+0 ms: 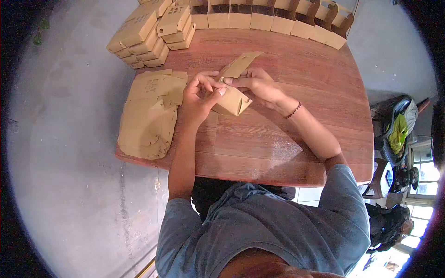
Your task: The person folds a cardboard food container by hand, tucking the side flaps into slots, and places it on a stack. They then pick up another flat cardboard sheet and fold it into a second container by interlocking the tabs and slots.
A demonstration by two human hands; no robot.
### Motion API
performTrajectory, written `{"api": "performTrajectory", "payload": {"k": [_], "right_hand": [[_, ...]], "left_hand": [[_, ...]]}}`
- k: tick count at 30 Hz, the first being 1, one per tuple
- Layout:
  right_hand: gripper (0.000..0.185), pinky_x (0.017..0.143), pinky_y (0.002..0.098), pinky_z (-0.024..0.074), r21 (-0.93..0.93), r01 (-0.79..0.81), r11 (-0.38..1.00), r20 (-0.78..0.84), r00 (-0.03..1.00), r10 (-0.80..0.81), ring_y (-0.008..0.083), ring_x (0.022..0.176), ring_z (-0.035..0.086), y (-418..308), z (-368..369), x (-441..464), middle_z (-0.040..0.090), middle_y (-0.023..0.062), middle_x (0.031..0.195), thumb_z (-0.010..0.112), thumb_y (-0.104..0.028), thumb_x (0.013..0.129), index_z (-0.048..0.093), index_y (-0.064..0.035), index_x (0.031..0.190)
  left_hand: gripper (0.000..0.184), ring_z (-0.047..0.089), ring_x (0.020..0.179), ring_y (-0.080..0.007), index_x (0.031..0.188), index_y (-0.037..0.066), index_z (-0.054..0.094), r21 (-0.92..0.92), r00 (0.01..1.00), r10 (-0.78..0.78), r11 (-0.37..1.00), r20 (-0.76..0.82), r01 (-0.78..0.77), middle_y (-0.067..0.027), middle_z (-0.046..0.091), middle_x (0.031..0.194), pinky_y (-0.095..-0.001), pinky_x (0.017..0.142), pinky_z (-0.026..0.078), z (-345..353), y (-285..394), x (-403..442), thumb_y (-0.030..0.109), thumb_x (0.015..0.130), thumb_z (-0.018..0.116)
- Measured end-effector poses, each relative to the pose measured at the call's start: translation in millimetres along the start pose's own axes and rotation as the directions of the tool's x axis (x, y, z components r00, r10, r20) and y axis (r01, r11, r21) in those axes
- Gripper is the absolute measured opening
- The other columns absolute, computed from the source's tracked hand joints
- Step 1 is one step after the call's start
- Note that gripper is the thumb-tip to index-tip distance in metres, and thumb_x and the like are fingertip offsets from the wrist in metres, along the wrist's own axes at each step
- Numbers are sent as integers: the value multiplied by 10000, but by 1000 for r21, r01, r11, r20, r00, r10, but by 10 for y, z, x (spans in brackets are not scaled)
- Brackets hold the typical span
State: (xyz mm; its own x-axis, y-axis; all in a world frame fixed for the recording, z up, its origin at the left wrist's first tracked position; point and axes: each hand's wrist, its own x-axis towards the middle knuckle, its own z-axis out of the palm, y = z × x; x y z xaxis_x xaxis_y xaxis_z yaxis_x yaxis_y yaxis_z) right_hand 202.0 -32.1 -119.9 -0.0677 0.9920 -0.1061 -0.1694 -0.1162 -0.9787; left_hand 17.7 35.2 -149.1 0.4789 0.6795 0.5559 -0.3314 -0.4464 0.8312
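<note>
A small brown cardboard box [232, 102], partly folded, is held above the middle of the wooden table, with a long flap sticking up and away at its far end. My left hand [201, 92] grips its left side, thumb and fingers pressed on the cardboard. My right hand [262, 88], with a braided band on the wrist, pinches the box near the base of the raised flap, its thumb close to my left fingers. The far fingers of my right hand are partly hidden behind the cardboard. Left of my left hand lies a pile of flat cardboard blanks [143, 116].
Closed cardboard boxes [134, 32] are stacked at the table's back left. A row of open boxes [282, 25] lines the far edge of the table [278, 153]. A grey wall borders the left side; a chair and bags stand beyond the right edge.
</note>
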Motion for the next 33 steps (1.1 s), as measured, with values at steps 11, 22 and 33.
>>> {"api": "performTrajectory", "payload": {"k": [11, 22, 33], "right_hand": [[309, 716, 355, 538, -496, 353, 793, -60, 897, -437, 241, 823, 703, -89, 142, -216, 714, 160, 915, 654, -86, 849, 566, 18, 1126], [157, 682, 440, 530, -779, 325, 536, -5, 852, -524, 391, 783, 685, -158, 198, -297, 642, 209, 749, 624, 16, 787, 541, -10, 917], [145, 789, 380, 545, -750, 324, 577, 21, 883, -469, 288, 897, 705, -324, 113, -300, 702, 159, 919, 650, -14, 832, 610, -23, 971]], "left_hand": [[283, 529, 1170, -210, 1030, 40, 602, -370, 947, -312, 891, -77, 264, -120, 607, 1133, -344, 1022, 396, 44, -2, 8, -8, 790, 744], [297, 650, 926, -132, 1055, -4, 640, -95, 926, -338, 940, -168, 326, -98, 703, 952, -270, 866, 507, 98, -57, -29, 1, 795, 784], [201, 651, 901, -153, 955, 1, 631, -84, 936, -184, 982, -299, 166, -97, 697, 955, -286, 831, 521, -2, -54, -17, -40, 802, 753]]}}
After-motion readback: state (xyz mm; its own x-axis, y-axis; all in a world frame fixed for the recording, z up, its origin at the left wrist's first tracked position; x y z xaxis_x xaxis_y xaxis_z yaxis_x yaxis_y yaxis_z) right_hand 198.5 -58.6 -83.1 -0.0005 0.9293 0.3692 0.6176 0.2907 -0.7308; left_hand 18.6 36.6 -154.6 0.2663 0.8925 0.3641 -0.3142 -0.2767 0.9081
